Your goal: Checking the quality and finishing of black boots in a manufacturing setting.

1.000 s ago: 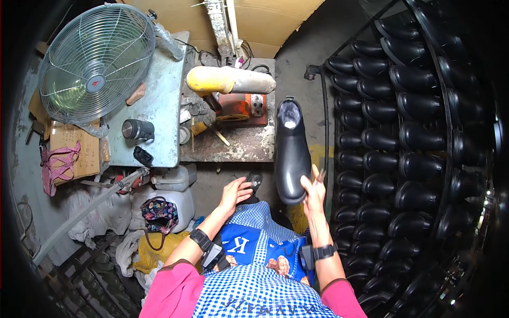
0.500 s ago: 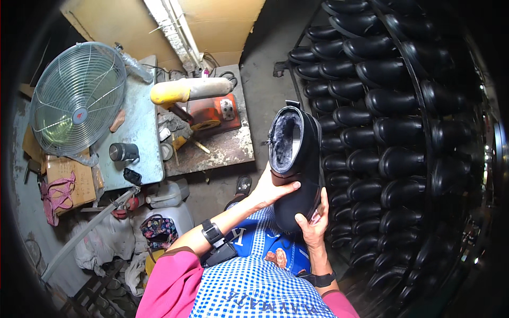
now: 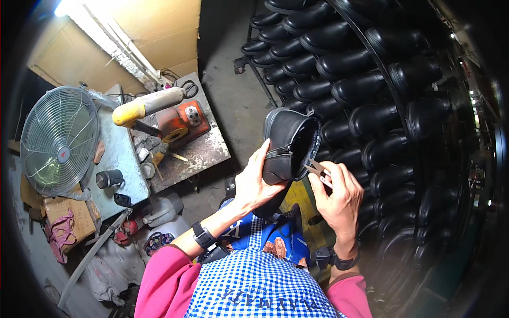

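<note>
A black ankle boot (image 3: 279, 135) is raised over my lap, its opening tilted to the right and its toe pointing down toward my apron. A zipper (image 3: 279, 152) runs along the shaft side facing me. My left hand (image 3: 252, 183) is wrapped round the shaft from the left, with the thumb below and fingers along the side. At the lower rim of the opening are the metal blades of small thread snips (image 3: 315, 168), and my right hand (image 3: 340, 200) is closed on them. Whether the blades touch a thread cannot be seen. The boot's foot part is largely hidden.
Rows of black boots fill a rack (image 3: 395, 80) close on my right. To the left, a round metal fan (image 3: 62, 151) and a dark mug (image 3: 108, 178) stand on a light table (image 3: 127, 186). An orange machine (image 3: 183, 124) sits on a worn bench (image 3: 212, 151).
The boot has turned so its opening faces right instead of up. My right hand has left the boot's foot and brought the snips to its rim. The view has shifted right.
</note>
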